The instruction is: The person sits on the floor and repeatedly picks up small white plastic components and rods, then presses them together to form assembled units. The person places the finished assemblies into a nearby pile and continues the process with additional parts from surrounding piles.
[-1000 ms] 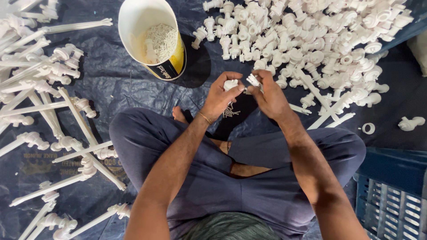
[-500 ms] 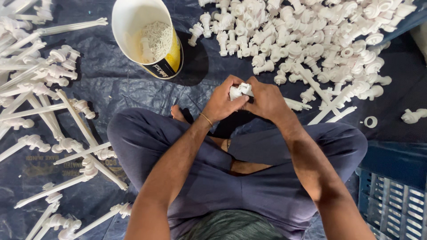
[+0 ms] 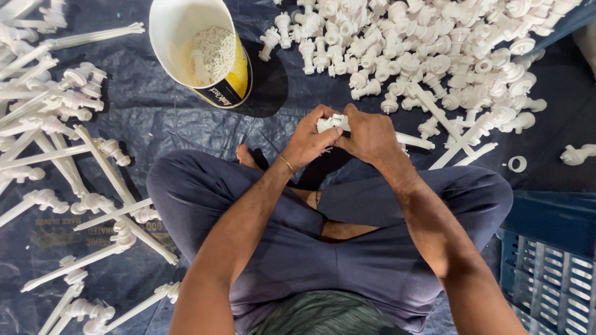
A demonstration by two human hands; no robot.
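Note:
I sit cross-legged on a dark blue tarp [image 3: 186, 130]. My left hand [image 3: 309, 141] and my right hand [image 3: 370, 135] are pressed together in front of my knees, both gripping one small white plastic fitting [image 3: 333, 121]. Only its top shows between my fingers. A thin white tube [image 3: 415, 141] runs out to the right from behind my right hand; whether it joins the fitting is hidden. A big pile of loose white plastic fittings [image 3: 434, 56] lies just beyond my hands, to the upper right.
A white and yellow bucket [image 3: 186, 18] with small white parts inside stands upper left. Several long white tubes with fittings on their ends [image 3: 93, 167] lie at left. A blue plastic crate [image 3: 549, 273] is lower right. A white ring [image 3: 516, 164] lies on the tarp.
My hands have closed together over the white fitting and moved a little lower and nearer to me; a second ago they were slightly apart with the piece showing between the fingertips.

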